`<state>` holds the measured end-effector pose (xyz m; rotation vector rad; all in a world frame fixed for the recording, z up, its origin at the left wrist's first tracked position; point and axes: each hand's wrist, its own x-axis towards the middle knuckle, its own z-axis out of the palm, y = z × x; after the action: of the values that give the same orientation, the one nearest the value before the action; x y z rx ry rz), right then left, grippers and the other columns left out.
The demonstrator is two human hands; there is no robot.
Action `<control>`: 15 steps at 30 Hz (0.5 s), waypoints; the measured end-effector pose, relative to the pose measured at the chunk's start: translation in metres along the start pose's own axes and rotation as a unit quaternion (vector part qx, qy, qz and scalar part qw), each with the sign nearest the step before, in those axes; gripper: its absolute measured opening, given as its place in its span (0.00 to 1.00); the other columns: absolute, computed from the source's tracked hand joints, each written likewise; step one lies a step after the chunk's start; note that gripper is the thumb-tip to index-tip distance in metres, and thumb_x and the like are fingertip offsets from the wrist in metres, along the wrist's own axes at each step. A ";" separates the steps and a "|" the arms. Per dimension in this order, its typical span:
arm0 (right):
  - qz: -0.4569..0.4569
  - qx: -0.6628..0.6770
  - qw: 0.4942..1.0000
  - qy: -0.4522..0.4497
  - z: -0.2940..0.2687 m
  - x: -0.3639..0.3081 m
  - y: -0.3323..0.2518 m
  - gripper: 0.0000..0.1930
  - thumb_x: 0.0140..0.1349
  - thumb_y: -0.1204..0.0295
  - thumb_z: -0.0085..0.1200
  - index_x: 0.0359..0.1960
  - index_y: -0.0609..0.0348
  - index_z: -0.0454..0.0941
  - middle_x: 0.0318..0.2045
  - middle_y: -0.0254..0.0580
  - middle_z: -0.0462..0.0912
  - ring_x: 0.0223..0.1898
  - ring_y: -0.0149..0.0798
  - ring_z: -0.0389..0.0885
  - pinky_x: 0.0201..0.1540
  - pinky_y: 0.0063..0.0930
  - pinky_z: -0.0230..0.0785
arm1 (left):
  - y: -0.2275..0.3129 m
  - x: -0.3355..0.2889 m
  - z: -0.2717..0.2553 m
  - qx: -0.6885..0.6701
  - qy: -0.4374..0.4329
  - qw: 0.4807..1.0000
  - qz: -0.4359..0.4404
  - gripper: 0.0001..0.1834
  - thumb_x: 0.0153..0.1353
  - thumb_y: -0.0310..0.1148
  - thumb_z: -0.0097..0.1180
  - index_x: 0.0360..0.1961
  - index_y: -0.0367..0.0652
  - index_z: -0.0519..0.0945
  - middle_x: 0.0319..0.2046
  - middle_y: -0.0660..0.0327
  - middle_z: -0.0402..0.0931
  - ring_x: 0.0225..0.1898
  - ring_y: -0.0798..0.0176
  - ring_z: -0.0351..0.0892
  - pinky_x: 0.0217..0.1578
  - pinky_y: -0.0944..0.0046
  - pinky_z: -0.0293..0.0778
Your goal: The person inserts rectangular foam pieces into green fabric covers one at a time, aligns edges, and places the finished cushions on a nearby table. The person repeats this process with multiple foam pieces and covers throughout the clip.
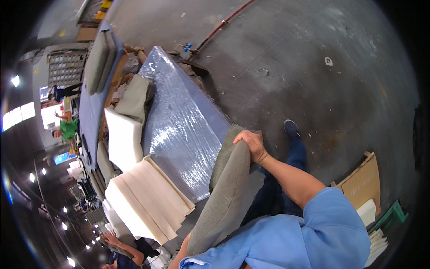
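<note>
My right hand [251, 144] is closed over the upper end of a grey-green fabric cushion [226, 197], its fingers curled round the edge. The cushion stands slanted in front of my body, its lower end against my blue shirt. A darker grey-green fabric part [225, 152] shows along its far side; whether it is a flap or a second piece I cannot tell. Of my left arm only some forearm shows beside the cushion's lower end, and the cushion hides the left hand. Just beyond the cushion lies a table [183, 130] covered in shiny clear plastic film.
A stack of cream foam sheets [150, 197] sits at the table's left, with a white foam block [122, 139] and another grey-green cushion [134, 98] beyond. At the right, a cardboard box [360, 181] stands by a green stool [390, 215]. Co-workers appear at left, one in green [68, 129].
</note>
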<state>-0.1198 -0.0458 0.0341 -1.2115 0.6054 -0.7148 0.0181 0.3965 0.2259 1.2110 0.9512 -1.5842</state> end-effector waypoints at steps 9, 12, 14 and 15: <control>0.160 0.056 0.984 -0.055 -0.003 0.007 -0.002 0.34 0.78 0.47 0.35 0.37 0.66 0.85 0.43 0.48 0.87 0.52 0.42 0.81 0.62 0.33 0.66 | -0.025 -0.023 0.024 -0.137 -0.129 0.965 0.185 0.37 0.72 0.65 0.38 0.68 0.50 0.73 0.62 0.50 0.77 0.58 0.39 0.79 0.54 0.33 0.73; 0.090 0.098 0.983 -0.129 0.010 0.004 -0.058 0.38 0.77 0.40 0.34 0.44 0.67 0.84 0.47 0.49 0.85 0.53 0.43 0.80 0.64 0.36 0.65 | -0.048 -0.048 0.047 -0.177 0.049 0.908 0.377 0.39 0.71 0.67 0.33 0.69 0.53 0.72 0.66 0.56 0.74 0.64 0.40 0.73 0.55 0.24 0.66; -0.039 0.041 0.986 -0.158 0.034 0.007 -0.145 0.40 0.74 0.36 0.35 0.49 0.67 0.82 0.48 0.50 0.85 0.52 0.46 0.81 0.60 0.36 0.68 | -0.060 -0.062 0.063 -0.157 0.148 0.862 0.458 0.38 0.72 0.68 0.33 0.68 0.54 0.73 0.67 0.62 0.72 0.69 0.49 0.66 0.64 0.28 0.57; -0.109 0.022 0.979 -0.171 0.044 0.011 -0.177 0.42 0.72 0.33 0.35 0.52 0.66 0.81 0.48 0.51 0.84 0.52 0.47 0.82 0.58 0.36 0.70 | -0.060 -0.062 0.069 -0.164 0.159 0.812 0.538 0.33 0.76 0.62 0.36 0.65 0.49 0.74 0.63 0.61 0.74 0.66 0.54 0.69 0.66 0.42 0.60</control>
<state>-0.1094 -0.0606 0.2154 -1.3348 0.1722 -0.6776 -0.0517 0.3623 0.3051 1.3940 0.4971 -0.3025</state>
